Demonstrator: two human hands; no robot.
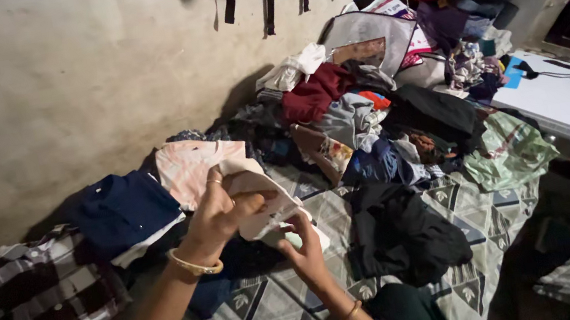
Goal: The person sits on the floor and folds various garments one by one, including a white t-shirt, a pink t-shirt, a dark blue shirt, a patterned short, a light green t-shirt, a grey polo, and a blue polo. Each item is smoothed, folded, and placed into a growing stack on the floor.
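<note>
Head view: your left hand [220,211] is closed over the upper edge of a pale cream garment [261,199], fingers curled tight around the cloth, a gold bangle [194,264] at the wrist. Your right hand [306,251] comes up from below and pinches the lower part of the same garment, thumb and fingers together on the fabric. The garment hangs between both hands, lifted above a patterned bedsheet [480,216] printed with grey and cream triangles.

To the left of your hands, three folded pieces lie side by side: a maroon and white checked shirt [45,296], a navy shirt [125,208], and a pale pink top [192,166] nearest the plaster wall [56,82]. To the right, a black garment [401,229] lies crumpled on the sheet, and beyond it rises a loose heap of mixed clothes [362,112].

By the look of it, you are partway through folding the cream piece. Your next move calls for bringing the edges together evenly, keeping the cloth flat so it does not bunch.
</note>
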